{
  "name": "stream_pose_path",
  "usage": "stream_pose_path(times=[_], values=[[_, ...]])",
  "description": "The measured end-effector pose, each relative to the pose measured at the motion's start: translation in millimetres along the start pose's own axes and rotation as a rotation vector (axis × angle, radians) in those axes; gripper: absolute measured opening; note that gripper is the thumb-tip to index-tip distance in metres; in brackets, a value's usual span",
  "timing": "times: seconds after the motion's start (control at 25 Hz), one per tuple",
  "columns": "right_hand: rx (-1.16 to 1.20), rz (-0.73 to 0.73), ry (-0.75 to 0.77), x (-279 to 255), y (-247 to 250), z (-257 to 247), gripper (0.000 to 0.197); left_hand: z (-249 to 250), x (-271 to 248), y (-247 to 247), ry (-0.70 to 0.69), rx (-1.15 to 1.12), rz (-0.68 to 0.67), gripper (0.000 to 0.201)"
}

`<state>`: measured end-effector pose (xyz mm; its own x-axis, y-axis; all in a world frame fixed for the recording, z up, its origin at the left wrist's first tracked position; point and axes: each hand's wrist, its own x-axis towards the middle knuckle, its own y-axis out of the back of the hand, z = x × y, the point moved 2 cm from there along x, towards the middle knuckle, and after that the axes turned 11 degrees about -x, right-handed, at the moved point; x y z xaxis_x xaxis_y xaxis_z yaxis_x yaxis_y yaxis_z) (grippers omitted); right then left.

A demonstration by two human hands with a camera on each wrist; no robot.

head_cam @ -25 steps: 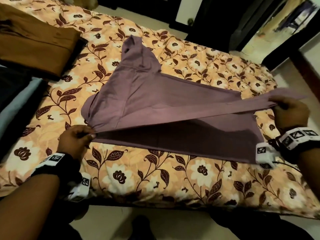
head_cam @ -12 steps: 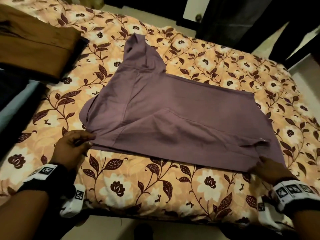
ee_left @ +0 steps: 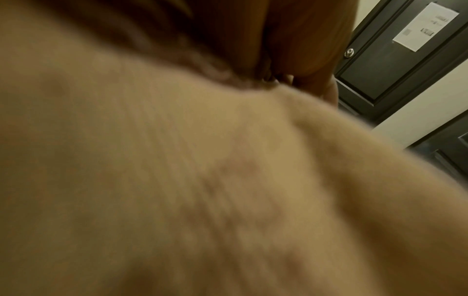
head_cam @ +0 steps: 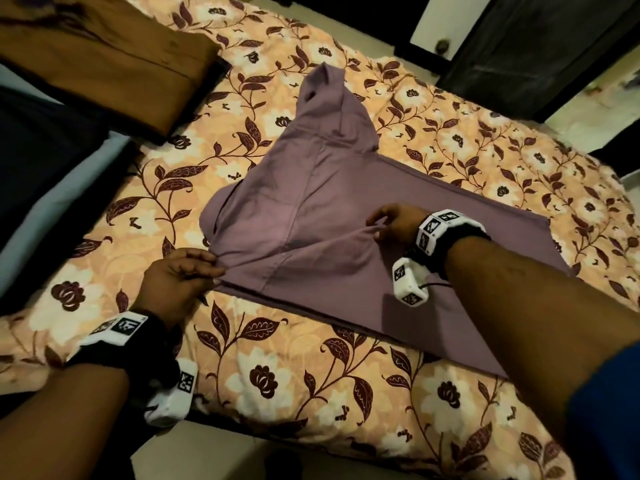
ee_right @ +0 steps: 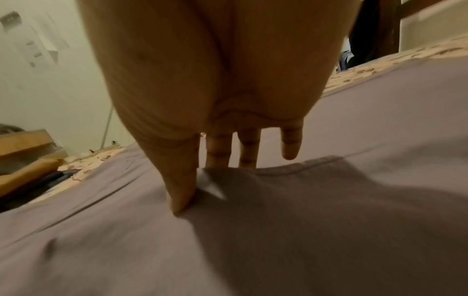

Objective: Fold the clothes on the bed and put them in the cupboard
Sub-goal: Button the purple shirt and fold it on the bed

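A purple T-shirt (head_cam: pixel 311 188) lies spread on the floral bed cover (head_cam: pixel 311 375), collar to the left and one sleeve pointing away. My left hand (head_cam: pixel 216 268) pinches the shirt's near left shoulder edge against the bed. My right hand (head_cam: pixel 377 228) reaches across the shirt's middle and pinches the end of the near sleeve, which lies folded over the body. In the right wrist view the thumb (ee_right: pixel 181 198) and fingers of my right hand (ee_right: pixel 200 176) grip that cuff edge of the T-shirt (ee_right: pixel 329 230). The left wrist view is mostly blurred bed cover (ee_left: pixel 202 180).
A folded brown garment (head_cam: pixel 104 57) lies at the bed's far left, with dark and grey-blue clothes (head_cam: pixel 41 168) beside it. Dark doors (head_cam: pixel 536 39) stand beyond the bed. The bed's near edge (head_cam: pixel 311 441) runs just in front of me.
My right hand laid the stretched sleeve down, passed the near right hem, and now pinches the sleeve end at the shirt's middle. The left hand kept its hold.
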<state>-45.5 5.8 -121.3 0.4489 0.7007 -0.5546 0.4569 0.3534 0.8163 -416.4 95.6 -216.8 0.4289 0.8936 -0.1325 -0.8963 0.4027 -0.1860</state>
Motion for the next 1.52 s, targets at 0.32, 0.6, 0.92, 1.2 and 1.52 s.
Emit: stream_pose_path(times=[0.32, 0.6, 0.92, 1.2, 1.52], values=[[0.326, 0.346, 0.004, -45.3, -30.6, 22.9, 0.045, 13.5, -2.9, 0.4, 0.012, 0.007, -0.043, 0.037], [0.365, 0.524, -0.772, -199.4, -132.6, 236.3, 0.043, 3.3, -6.9, 6.7, -0.014, 0.147, 0.019, 0.039], [0.991, 0.590, -1.004, -215.3, -130.4, 299.9, 0.062, 7.5, -9.8, 2.7, 0.053, 0.200, 0.096, 0.027], [1.275, 0.851, -0.871, -200.7, -95.6, 297.5, 0.061, 8.2, -9.8, 1.0, 0.013, 0.228, 0.075, 0.025], [1.036, 0.749, -0.932, -201.8, -134.9, 304.6, 0.054, 8.5, -9.5, 3.6, -0.044, 0.388, -0.034, 0.039]])
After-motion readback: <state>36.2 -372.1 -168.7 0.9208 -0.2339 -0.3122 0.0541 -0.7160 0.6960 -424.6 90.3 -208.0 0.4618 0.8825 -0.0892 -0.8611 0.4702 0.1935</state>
